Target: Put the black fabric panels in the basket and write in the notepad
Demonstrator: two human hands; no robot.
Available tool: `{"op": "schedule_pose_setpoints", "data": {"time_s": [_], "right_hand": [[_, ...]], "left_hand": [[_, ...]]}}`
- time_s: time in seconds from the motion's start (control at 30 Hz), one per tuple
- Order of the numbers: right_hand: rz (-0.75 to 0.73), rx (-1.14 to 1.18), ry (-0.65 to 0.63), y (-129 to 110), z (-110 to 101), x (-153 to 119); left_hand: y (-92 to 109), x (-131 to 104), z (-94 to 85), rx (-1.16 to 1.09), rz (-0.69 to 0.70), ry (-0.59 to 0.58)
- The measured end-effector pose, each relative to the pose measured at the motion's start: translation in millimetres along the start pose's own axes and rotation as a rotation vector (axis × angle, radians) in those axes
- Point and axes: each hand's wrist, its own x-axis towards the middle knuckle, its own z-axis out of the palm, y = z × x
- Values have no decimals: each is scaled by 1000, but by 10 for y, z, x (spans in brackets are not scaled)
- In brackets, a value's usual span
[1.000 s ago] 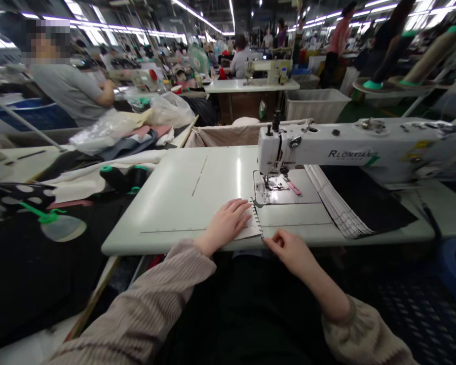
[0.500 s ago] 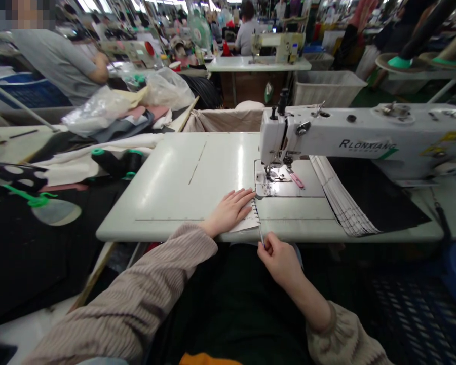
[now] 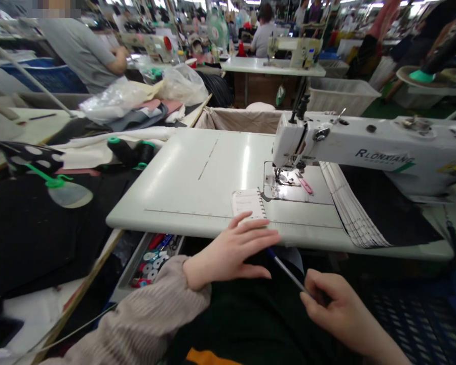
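A small spiral notebook (image 3: 248, 203) lies on the white sewing table (image 3: 197, 182), just left of the needle plate of the white sewing machine (image 3: 365, 144). My left hand (image 3: 231, 251) hovers flat at the table's near edge, fingers spread, fingertips just below the notebook. My right hand (image 3: 340, 306) is low over my lap, fingers closed on a thin blue pen (image 3: 285, 268) that points up-left toward the table edge.
A stack of white-edged black fabric pieces (image 3: 368, 205) lies under the machine arm. An open drawer (image 3: 152, 256) with small items sits under the table's left side. Black thread cones (image 3: 131, 151) and fabric cover the left bench. Other people work at machines behind.
My left hand slid off the notebook back to the table edge. My right hand pulled the pen out of the notebook's spiral and down to my lap. The view shifted left.
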Motion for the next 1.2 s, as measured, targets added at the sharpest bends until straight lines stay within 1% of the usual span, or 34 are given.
{"op": "schedule_pose_setpoints", "data": {"time_s": [0.03, 0.1, 0.17, 0.2, 0.23, 0.3, 0.33, 0.4, 0.47, 0.53, 0.6, 0.7, 0.8, 0.97, 1.2], "right_hand": [[-38, 6, 18, -47, -80, 65], [-106, 54, 112, -142, -134, 240], [-142, 156, 191, -227, -56, 450], [-141, 214, 184, -262, 15, 559], [-136, 264, 146, -290, 92, 666], [-107, 343, 57, -320, 224, 864], [-89, 380, 53, -321, 265, 955], [-77, 462, 146, -303, 295, 1123], [-95, 491, 250, -271, 295, 1282], [-126, 407, 286, -240, 321, 1427], [-131, 264, 295, -211, 394, 1545], [-147, 106, 301, -163, 538, 1644], [-229, 0, 296, -107, 632, 1667], [-339, -128, 365, -26, 685, 1677], [-443, -172, 417, 21, 719, 1700]], "left_hand": [[101, -71, 33, -13, -13, 10], [234, -192, 149, -57, -118, 93], [290, -277, 282, -135, -236, 185], [296, -308, 342, -177, -277, 214], [289, -334, 394, -215, -302, 239], [240, -384, 482, -244, -330, 286], [199, -413, 522, -219, -353, 322], [89, -482, 607, -95, -425, 413], [-37, -557, 700, 44, -491, 471], [-151, -622, 794, 106, -509, 474], [-233, -666, 874, 102, -500, 460], [-296, -694, 952, 79, -484, 481], [-328, -696, 1001, 74, -461, 532], [-374, -690, 1076, 74, -441, 613], [-396, -674, 1121, 85, -426, 648]]}}
